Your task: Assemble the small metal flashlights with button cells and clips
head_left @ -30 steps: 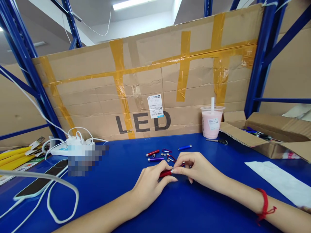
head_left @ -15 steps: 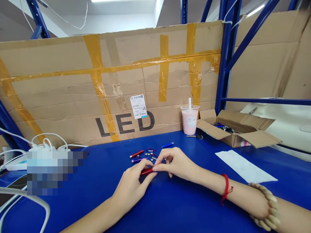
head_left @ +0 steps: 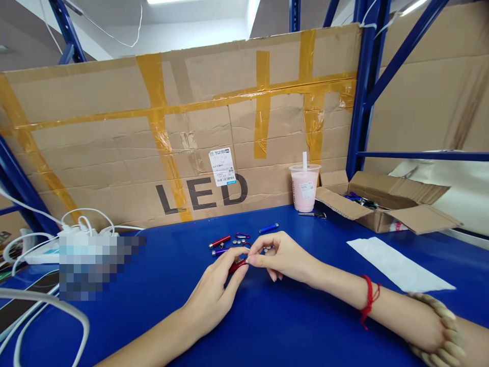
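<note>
My left hand (head_left: 217,290) is closed round a small red flashlight (head_left: 237,265), its thumb and fingers along the tube. At the tube's silvery end, the thumb and forefinger of my right hand (head_left: 280,257) are pinched together. What lies between them is too small to make out. Just beyond my hands rest a second red flashlight (head_left: 220,241), a purple flashlight (head_left: 219,252) and a blue flashlight (head_left: 269,228). Several button cells (head_left: 239,241) and a purple carabiner (head_left: 242,235) lie among them. A red carabiner (head_left: 246,244) is partly hidden behind my right hand.
A pink drink cup (head_left: 305,188) with a straw stands at the back, near a dark clip-like tool (head_left: 313,214). An open carton (head_left: 376,219) holds small items. White paper (head_left: 399,265) lies at right. White cables and a power strip (head_left: 42,256) occupy the left.
The view has shifted slightly, so most things appear farther right. The red tube is tilted more and is more covered by my left fingers; my right fingertips stay at its end.
</note>
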The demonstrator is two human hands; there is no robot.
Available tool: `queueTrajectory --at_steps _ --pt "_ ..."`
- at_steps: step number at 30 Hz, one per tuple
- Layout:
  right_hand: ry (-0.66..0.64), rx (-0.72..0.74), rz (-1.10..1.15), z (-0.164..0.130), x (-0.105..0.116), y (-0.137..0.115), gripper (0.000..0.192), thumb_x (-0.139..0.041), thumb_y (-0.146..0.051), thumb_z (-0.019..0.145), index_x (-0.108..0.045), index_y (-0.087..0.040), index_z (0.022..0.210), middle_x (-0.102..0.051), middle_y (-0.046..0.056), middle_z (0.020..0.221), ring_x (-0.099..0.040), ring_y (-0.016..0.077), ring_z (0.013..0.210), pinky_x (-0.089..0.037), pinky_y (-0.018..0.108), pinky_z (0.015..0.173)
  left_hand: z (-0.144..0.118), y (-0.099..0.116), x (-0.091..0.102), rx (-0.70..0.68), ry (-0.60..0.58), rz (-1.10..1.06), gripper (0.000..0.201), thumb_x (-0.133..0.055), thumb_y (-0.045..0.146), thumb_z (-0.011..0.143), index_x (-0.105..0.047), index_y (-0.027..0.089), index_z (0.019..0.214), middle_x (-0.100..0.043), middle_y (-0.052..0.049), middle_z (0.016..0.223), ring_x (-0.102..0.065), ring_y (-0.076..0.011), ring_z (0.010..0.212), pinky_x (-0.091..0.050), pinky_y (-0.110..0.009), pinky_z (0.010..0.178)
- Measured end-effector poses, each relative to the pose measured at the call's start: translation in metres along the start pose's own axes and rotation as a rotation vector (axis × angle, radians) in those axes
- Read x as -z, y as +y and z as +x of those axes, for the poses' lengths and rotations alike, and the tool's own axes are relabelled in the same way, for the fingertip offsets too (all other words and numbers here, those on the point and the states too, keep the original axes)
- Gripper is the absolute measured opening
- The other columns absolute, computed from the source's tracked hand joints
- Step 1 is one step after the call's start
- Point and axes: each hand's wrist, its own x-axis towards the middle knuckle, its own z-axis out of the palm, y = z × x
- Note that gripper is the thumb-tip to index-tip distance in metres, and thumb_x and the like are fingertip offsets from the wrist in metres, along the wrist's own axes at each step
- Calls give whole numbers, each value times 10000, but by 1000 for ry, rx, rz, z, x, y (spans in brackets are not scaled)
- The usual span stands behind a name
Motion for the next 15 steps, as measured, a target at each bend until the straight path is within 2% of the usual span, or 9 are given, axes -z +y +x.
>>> queueTrajectory --at_steps 7,15 --pt "25 -46 -40 0 1 1 359 -714 -426 601 -566 -119 713 -544 -32 583 -456 32 341 -295 115 290 2 -1 -1 -48 24 35 267 -359 309 919 -487 241 1143 -560 -30 1117 -519 -161 1019 -407 -282 900" --pt "-3 -90 -39 0 -1 -1 396 -709 -461 589 -516 -125 673 -496 -55 518 -436 32 317 -307 115 288 1 3 -1 -7 30 5 249 -370 295 916 -511 237 1112 -588 -19 1055 -563 -141 896 -439 -248 833"
